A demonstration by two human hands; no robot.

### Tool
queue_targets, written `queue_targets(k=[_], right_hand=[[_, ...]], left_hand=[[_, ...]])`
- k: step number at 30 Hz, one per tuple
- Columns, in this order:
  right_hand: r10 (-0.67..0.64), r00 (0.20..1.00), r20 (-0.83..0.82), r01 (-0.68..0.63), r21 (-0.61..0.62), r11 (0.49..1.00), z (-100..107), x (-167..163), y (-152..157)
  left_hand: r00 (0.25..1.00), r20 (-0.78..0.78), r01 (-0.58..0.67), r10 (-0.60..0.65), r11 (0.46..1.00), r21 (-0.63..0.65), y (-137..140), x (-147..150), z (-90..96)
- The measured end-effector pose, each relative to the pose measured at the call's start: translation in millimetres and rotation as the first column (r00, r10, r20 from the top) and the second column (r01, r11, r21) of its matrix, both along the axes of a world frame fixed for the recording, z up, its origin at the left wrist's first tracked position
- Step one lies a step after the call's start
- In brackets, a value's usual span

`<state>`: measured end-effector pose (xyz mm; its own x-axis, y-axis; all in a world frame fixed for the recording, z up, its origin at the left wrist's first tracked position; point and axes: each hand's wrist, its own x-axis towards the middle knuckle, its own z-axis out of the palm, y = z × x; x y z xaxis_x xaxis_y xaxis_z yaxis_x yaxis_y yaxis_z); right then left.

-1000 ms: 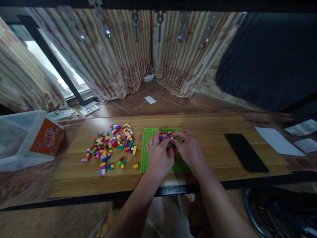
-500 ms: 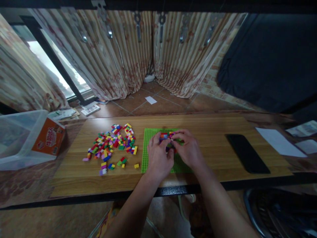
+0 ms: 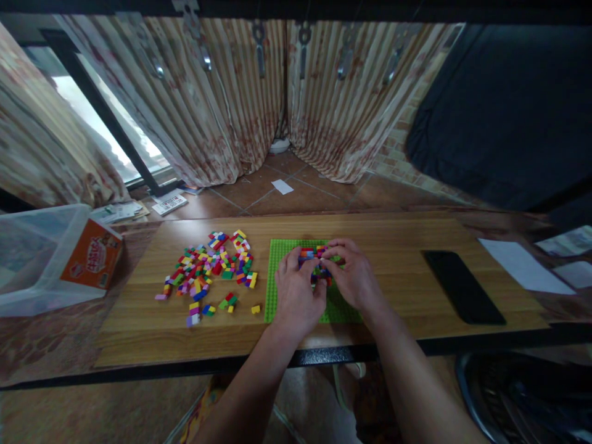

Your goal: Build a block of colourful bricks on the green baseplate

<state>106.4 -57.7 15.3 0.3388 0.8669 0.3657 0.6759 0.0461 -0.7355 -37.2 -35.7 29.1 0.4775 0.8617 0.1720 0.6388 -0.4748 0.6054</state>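
On the wooden table lies a green studded baseplate (image 3: 272, 283). Multicoloured toy bricks (image 3: 307, 253) are joined in a structure on it, mostly hidden by my hands. My left hand (image 3: 298, 290) is closed around the structure's left and near side, thumb and forefinger bent in. From the right, my right hand (image 3: 354, 274) reaches over the same bricks, thumb and fingertips pinched together at the top. A small pale piece seems to sit between those fingertips, too small to make out well. Both hands' fingertips nearly meet.
A pile of loose toy bricks (image 3: 203, 271) spreads left of the baseplate, with a yellow brick (image 3: 256, 309) nearest it. A black phone-like slab (image 3: 462, 287) and white paper (image 3: 525, 265) lie to the right. A clear plastic bin (image 3: 41, 259) stands past the table's left end.
My right hand has shifted slightly at the top of the bricks, with its fingers lifted a little, so more of the structure shows between the hands. The left hand has hardly moved.
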Motion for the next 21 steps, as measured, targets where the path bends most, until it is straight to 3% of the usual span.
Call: queue_targets(k=[10, 21], right_hand=[[-0.005, 0.992, 0.13, 0.0, 0.037, 0.999, 1.3, -0.8, 2.5], [-0.107, 0.978, -0.181, 0.116, 0.039, 0.993, -4.0, 4.5, 3.0]], left_hand=[[0.998, -0.066, 0.016, -0.015, 1.0, 0.022, -2.4, 1.9, -1.7], [0.998, -0.064, 0.019, -0.017, 0.999, 0.031, -2.8, 1.7, -2.9]])
